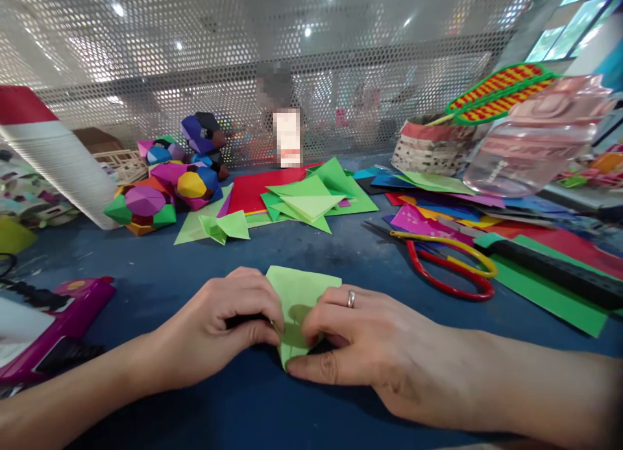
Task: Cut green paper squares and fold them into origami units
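A light green piece of folded paper (299, 291) lies on the dark blue table between my two hands, its narrow end pointing toward me. My left hand (238, 320) pinches the paper's left edge between thumb and fingers. On the right side, my right hand (355, 333), with a ring on one finger, has its fingers curled on the paper. Its thumb presses near the lower tip. Part of the paper's right side is hidden under the right fingers.
Folded green papers (306, 197) and a red sheet (257, 187) lie beyond my hands. Scissors (448, 258) and a black-handled cutter (559, 268) rest at right, near a pink bottle (530, 145). Colourful paper balls (146, 203), stacked cups (63, 158) and a magenta object (92, 300) are left.
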Action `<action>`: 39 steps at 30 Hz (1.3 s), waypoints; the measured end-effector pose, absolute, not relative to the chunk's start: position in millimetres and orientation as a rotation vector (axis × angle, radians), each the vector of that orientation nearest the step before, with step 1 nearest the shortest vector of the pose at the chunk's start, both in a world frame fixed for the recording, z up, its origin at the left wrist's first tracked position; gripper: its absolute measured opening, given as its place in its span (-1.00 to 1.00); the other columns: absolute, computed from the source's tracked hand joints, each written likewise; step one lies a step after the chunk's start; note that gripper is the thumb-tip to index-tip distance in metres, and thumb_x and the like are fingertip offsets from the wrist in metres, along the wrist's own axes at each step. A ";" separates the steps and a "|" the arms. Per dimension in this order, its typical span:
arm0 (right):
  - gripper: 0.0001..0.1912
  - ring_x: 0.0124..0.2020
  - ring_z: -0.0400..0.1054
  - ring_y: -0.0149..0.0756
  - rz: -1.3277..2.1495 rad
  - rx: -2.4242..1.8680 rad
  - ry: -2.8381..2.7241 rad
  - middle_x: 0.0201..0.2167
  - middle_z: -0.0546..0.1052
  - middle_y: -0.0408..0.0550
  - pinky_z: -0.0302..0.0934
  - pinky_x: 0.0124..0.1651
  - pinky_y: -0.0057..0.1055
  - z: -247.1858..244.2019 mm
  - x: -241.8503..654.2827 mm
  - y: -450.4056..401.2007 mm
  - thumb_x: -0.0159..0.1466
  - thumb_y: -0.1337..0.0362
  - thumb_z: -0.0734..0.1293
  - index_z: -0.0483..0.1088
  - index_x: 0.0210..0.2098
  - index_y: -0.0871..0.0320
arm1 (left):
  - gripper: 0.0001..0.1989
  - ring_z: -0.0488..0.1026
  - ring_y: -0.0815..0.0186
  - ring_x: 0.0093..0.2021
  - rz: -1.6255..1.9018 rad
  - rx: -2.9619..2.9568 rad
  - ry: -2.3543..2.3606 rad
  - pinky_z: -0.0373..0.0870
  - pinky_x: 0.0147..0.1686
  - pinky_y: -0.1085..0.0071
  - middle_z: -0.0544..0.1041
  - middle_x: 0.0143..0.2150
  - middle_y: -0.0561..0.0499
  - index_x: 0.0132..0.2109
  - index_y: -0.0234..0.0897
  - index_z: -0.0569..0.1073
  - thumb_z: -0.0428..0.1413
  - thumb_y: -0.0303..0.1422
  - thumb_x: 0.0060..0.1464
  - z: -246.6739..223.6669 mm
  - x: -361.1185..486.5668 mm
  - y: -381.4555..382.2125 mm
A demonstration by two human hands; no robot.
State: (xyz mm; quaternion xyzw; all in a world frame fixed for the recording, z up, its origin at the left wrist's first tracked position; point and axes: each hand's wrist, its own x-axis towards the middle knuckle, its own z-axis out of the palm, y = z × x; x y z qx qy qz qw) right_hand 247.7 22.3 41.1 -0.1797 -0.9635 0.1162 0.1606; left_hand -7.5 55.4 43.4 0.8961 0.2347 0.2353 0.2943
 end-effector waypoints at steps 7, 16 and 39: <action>-0.50 -0.03 0.32 -0.23 0.368 -0.519 -2.786 -0.06 0.50 -0.04 0.26 0.02 -0.27 40.5 247.9 21.6 0.26 0.56 0.22 0.48 0.11 0.09 | -0.85 0.36 0.31 -0.29 0.507 2.339 0.844 0.21 -0.22 0.35 0.47 -0.39 0.12 -0.37 -0.22 0.46 0.21 -0.41 0.19 44.6 6.2 55.2; -0.54 -0.04 0.35 -0.25 0.382 -0.526 -2.728 -0.07 0.53 -0.05 0.28 0.00 -0.31 39.1 248.6 20.7 0.25 0.56 0.25 0.50 0.06 0.11 | -0.84 0.30 0.30 -0.25 0.419 2.324 0.942 0.17 -0.19 0.32 0.37 -0.34 0.14 -0.34 -0.23 0.36 0.20 -0.40 0.17 45.9 9.8 53.4; -0.43 -0.04 0.33 -0.19 0.406 -0.724 -2.807 -0.04 0.47 -0.02 0.21 0.06 -0.24 38.9 239.5 13.6 0.24 0.47 0.34 0.40 0.20 -0.04 | -0.77 0.30 0.24 -0.14 0.609 2.297 1.163 0.27 -0.14 0.29 0.32 -0.21 0.06 -0.42 -0.23 0.27 0.15 -0.35 0.16 37.6 9.6 49.9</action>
